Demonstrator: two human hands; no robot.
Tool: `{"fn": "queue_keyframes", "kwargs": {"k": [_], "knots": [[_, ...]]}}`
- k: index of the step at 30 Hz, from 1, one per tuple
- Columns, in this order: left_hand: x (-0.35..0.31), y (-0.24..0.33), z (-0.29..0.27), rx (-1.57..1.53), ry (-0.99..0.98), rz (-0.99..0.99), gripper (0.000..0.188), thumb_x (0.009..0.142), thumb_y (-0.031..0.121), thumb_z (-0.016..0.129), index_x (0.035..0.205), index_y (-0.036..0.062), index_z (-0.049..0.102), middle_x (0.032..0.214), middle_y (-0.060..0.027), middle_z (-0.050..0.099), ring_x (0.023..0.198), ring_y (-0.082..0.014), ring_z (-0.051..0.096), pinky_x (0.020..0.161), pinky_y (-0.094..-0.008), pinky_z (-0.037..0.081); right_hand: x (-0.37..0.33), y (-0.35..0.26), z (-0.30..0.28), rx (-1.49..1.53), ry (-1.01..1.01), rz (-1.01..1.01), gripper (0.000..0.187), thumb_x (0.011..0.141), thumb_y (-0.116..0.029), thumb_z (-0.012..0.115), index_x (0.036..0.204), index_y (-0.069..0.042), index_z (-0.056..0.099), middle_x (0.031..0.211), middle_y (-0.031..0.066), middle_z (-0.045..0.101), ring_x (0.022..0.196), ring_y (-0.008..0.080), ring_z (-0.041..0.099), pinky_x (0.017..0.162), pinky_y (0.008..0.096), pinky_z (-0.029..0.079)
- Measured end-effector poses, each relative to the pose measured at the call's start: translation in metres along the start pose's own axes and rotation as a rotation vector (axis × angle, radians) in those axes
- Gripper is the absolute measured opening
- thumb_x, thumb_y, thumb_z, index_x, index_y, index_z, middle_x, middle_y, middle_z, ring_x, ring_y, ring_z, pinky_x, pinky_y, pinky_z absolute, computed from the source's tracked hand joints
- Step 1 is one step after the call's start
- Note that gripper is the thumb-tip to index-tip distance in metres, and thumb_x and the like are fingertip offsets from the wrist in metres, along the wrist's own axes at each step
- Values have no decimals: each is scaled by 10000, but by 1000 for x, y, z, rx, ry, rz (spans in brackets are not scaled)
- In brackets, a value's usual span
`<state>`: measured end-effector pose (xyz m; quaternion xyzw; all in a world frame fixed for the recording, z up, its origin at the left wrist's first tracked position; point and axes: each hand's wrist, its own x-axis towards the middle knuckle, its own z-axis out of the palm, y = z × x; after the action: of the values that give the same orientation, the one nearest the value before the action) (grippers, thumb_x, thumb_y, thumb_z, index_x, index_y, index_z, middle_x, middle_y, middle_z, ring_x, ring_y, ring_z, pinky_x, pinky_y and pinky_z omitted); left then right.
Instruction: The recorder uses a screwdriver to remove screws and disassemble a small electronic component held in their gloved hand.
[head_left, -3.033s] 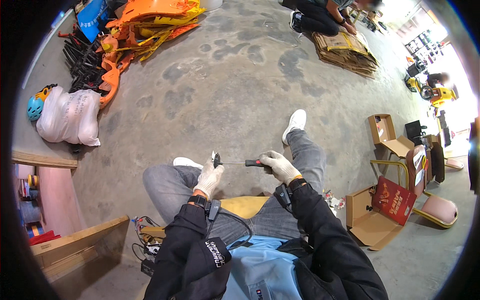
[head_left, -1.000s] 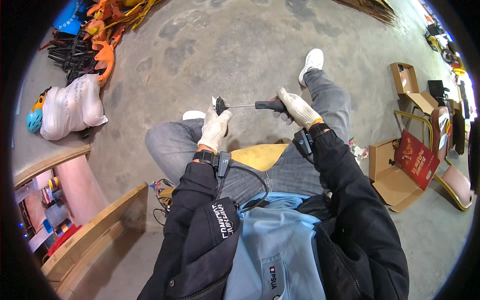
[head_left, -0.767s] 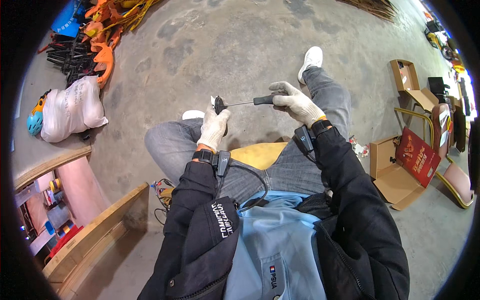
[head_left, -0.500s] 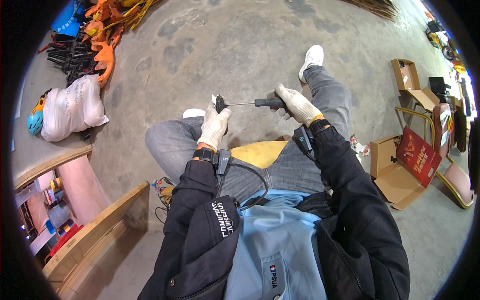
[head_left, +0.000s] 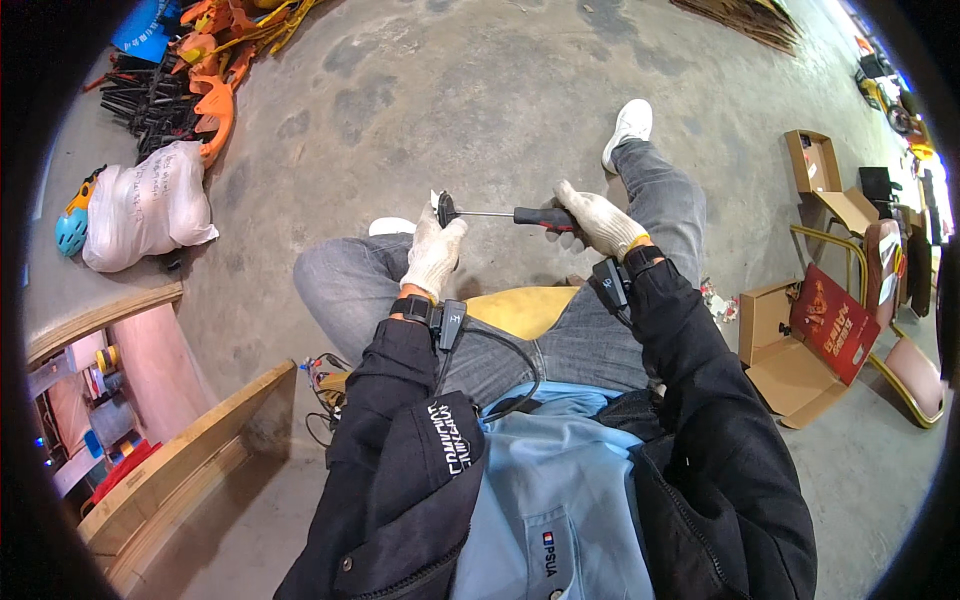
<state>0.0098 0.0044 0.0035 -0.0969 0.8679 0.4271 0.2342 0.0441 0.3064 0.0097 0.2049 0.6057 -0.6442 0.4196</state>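
My left hand [head_left: 432, 255], in a whitish knit glove, is closed around a small black round part [head_left: 446, 209] with a bit of white beside it. A screwdriver [head_left: 540, 216] with a black and red handle lies level between my hands. Its thin metal shaft meets the black part, but the exact contact is too small to make out. My gloved right hand [head_left: 603, 222] grips the rear of the handle, thumb along the top. Both hands are held out in front of my knees, above the floor.
Between my thighs is a yellow surface [head_left: 525, 308]. At left are a white plastic sack [head_left: 150, 205], a blue helmet [head_left: 72, 232], orange parts [head_left: 213, 110] and a wooden-edged frame [head_left: 200, 440]. Open cardboard boxes [head_left: 800, 385] and a chair [head_left: 915, 380] stand at right.
My right hand's grip on the screwdriver has shifted, and more of the handle, including its red part, shows. My left hand still holds the black part; the whole view has moved slightly.
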Motion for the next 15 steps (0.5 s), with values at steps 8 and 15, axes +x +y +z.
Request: {"fn": "queue_keyframes", "kwargs": {"k": [8,15], "knots": [[3,-9,2,-11,16,93,541,835,330,681,1304,67,625,1067,-176,725,993,-328,711,887,-414,537,17,18,3,185,163,-341,464,1033,-324,667,1360,-2,606,1096,53,663,808,120,592,742,277,510],[2,-4,-1,-55,-8,-7,519,836,297,676,1300,70,619,1076,-173,720,1001,-318,709,876,-409,539,-23,-19,22,-201,156,-104,568,1098,-518,440,1345,-49,645,878,14,680,643,110,531,606,264,443]]}}
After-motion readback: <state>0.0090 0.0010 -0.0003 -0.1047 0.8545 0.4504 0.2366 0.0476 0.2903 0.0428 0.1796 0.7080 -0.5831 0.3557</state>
